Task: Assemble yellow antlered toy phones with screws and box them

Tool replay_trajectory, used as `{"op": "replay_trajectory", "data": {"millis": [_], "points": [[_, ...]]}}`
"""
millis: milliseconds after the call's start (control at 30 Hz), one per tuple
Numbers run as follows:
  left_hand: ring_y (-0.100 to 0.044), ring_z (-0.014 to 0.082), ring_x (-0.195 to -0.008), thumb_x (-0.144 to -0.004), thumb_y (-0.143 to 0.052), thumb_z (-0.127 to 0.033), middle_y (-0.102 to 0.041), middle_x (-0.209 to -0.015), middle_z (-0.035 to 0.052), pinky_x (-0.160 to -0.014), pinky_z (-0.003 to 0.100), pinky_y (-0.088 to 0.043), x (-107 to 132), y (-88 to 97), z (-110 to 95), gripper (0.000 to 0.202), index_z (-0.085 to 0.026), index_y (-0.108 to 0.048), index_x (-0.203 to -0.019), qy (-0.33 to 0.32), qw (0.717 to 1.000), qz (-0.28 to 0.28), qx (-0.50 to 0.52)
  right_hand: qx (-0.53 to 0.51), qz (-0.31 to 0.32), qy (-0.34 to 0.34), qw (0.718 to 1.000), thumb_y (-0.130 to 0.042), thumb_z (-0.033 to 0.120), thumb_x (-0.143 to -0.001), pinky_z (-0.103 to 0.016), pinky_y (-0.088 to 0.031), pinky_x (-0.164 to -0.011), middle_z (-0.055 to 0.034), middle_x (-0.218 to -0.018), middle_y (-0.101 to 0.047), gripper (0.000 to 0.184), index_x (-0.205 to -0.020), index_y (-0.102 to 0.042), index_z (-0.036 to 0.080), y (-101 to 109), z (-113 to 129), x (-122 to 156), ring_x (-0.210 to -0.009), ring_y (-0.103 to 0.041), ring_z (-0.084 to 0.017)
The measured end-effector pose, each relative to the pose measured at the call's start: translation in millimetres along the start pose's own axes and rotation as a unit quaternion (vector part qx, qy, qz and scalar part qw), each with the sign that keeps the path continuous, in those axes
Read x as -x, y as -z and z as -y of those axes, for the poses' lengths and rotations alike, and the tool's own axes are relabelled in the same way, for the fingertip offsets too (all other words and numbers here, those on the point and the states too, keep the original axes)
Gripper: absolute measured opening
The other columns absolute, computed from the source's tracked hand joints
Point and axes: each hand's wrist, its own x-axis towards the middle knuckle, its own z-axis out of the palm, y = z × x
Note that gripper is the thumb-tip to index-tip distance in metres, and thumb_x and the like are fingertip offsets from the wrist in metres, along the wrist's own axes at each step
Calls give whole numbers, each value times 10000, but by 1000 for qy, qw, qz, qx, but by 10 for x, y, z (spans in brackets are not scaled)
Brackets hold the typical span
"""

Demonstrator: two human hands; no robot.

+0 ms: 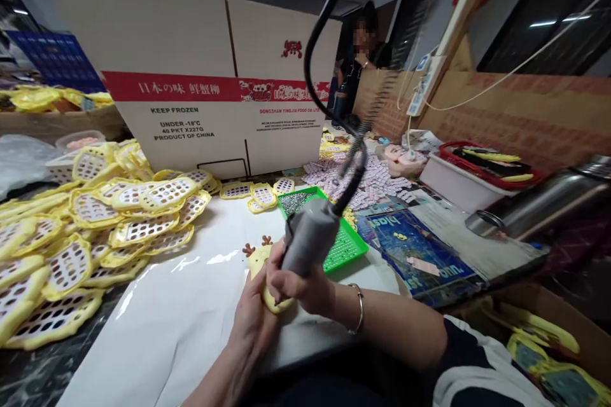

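My right hand (pixel 298 289) is wrapped round a grey electric screwdriver (pixel 312 235), whose black coiled cord runs upward from its top. Its tip is hidden behind my fingers. Held in my left hand (pixel 252 311) is a pale yellow plastic piece (pixel 258 262) with small brown antlers, partly covered by my right hand. The screwdriver is over this piece; whether they touch I cannot see. Just beyond my hands lies a green tray (pixel 351 243) with small metal screws (pixel 293 201) at its far end. White paper (pixel 191 305) covers the table under my hands.
Yellow-rimmed pieces with dotted white panels (pixel 124 203) are heaped at left. A big carton (pixel 191 51) stands behind them. At right are a blue printed sheet (pixel 420 248), a white bin (pixel 458 181) and a steel flask (pixel 539 203). Further back stands a person (pixel 353 79).
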Motion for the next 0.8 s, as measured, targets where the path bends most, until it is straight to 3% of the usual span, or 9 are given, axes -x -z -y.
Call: {"op": "replay_trajectory", "data": {"millis": [200,367,433,500,533,567,633,700,800], "points": [[-681,161,-690,-798,-528,-67,-709,-851,69,-610,255,-562,42,-22,-33,310,-153,-589,-1089,5,996,-36,-75,-82,-11,73,994,-744,480,-677,-218,-390,-453,87,-566,-503,447,-969,-528,221,112,269,-160,-441,-460,-64],[-633,165,-666,-729,-668,-257,-668,-797,25,-581,248,-504,138,200,-230,384,-169,-567,-1089,-65,935,64,-344,93,-157,207,961,-668,533,-730,-341,-512,-812,-16,-900,-604,434,-1040,-538,257,369,511,-145,-861,-611,-166],[-629,176,-759,-736,-647,-282,-679,-868,35,-678,265,-505,187,304,-354,310,-175,-619,-1026,-168,843,121,-497,231,-231,304,895,-576,513,-807,-405,-468,-938,-31,-1048,-571,380,-1116,-516,300,496,522,-71,-1059,-573,-209],[-633,204,-882,-744,-605,-221,-691,-985,57,-809,313,-495,224,405,-459,293,-192,-643,-1033,-279,729,141,-610,368,-305,485,733,-630,448,-762,-461,-376,-1052,-15,-1142,-535,442,-1169,-484,353,597,478,39,-1193,-496,-245],[-634,217,-924,-745,-591,-193,-690,-1028,69,-852,335,-485,242,453,-497,295,-202,-657,-1032,-310,684,143,-645,427,-274,559,656,-631,468,-746,-486,-380,-1045,-3,-1131,-541,440,-1155,-490,384,619,443,109,-1168,-513,-255],[-633,232,-961,-740,-590,-173,-688,-1061,81,-888,355,-474,262,498,-525,300,-212,-671,-1026,-328,656,144,-665,443,-246,596,622,-587,463,-779,-495,-408,-1016,2,-1101,-558,393,-1154,-487,404,617,403,189,-1107,-550,-247],[-619,263,-1038,-716,-643,-175,-676,-1117,98,-954,378,-446,316,572,-558,312,-232,-696,-1018,-318,649,155,-674,509,-117,498,693,-565,315,-819,-454,-503,-912,-26,-1041,-589,331,-1143,-511,360,541,318,364,-1014,-596,-227],[-592,277,-1104,-673,-726,-212,-659,-1170,96,-1004,371,-413,378,624,-586,400,-246,-691,-1070,-277,687,179,-648,526,-4,377,762,-558,174,-825,-389,-560,-800,-52,-993,-619,339,-1137,-520,302,413,230,521,-935,-625,-205],[-584,256,-1103,-699,-728,-288,-644,-1190,82,-998,349,-416,426,676,-652,465,-245,-645,-1154,-237,736,166,-612,536,49,280,795,-546,104,-844,-323,-579,-739,-75,-976,-651,328,-1140,-513,240,267,86,660,-876,-650,-181]]}}
